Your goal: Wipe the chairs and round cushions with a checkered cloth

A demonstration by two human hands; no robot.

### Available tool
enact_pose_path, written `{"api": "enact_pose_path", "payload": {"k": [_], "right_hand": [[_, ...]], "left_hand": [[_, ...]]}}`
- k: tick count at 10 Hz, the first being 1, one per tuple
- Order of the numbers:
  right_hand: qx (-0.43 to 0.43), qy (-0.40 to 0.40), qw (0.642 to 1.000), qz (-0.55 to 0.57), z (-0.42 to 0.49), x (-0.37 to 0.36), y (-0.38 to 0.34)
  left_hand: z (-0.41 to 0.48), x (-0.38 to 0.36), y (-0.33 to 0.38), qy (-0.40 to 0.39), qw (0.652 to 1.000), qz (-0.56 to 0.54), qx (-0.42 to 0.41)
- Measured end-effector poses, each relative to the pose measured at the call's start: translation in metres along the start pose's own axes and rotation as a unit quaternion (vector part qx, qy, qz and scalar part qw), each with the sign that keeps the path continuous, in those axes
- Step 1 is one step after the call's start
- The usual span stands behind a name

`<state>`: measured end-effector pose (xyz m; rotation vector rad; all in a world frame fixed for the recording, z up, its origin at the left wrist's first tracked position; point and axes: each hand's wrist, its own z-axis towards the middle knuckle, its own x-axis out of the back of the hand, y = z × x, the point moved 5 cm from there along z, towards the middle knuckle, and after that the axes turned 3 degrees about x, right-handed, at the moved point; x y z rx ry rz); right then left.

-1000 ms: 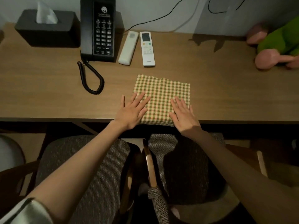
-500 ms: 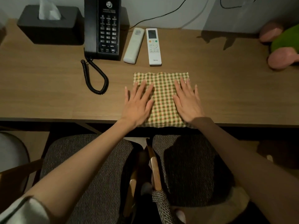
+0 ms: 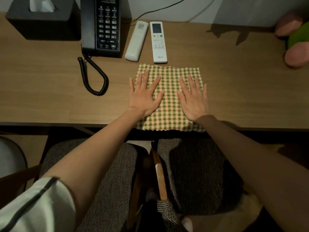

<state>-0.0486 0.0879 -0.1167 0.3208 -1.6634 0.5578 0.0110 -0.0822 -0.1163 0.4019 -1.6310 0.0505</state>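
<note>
A folded green-and-yellow checkered cloth (image 3: 169, 97) lies flat at the desk's front edge. My left hand (image 3: 144, 95) rests palm down on its left side, fingers straight and spread. My right hand (image 3: 194, 96) lies flat on its right side the same way. Below the desk stand two chairs with grey woven seats, one on the left (image 3: 107, 173) and one on the right (image 3: 197, 174), with wooden armrests (image 3: 159, 174) between them. My forearms cross above both seats.
On the wooden desk (image 3: 50, 91) stand a black tissue box (image 3: 41, 19), a black phone (image 3: 102, 25) with a coiled cord (image 3: 93, 77), and two white remotes (image 3: 137, 41) (image 3: 158, 41). A pink-and-green plush toy (image 3: 296, 42) sits at the far right. A pale round object (image 3: 10, 156) shows at lower left.
Both hands have slid forward from the cloth's near edge onto its middle, and the cloth now lies flatter. The camera has moved closer to the desk.
</note>
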Motion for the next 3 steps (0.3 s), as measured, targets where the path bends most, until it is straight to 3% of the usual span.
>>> {"api": "enact_pose_path", "payload": {"k": [2, 3], "right_hand": [[0.013, -0.061, 0.998, 0.002, 0.001, 0.006, 0.002], [0.037, -0.016, 0.998, 0.04, -0.005, 0.025, -0.004]], "left_hand": [[-0.004, 0.011, 0.004, -0.034, 0.999, 0.001, 0.006], [-0.017, 0.033, 0.01, 0.007, 1.0, -0.012, -0.018]]}}
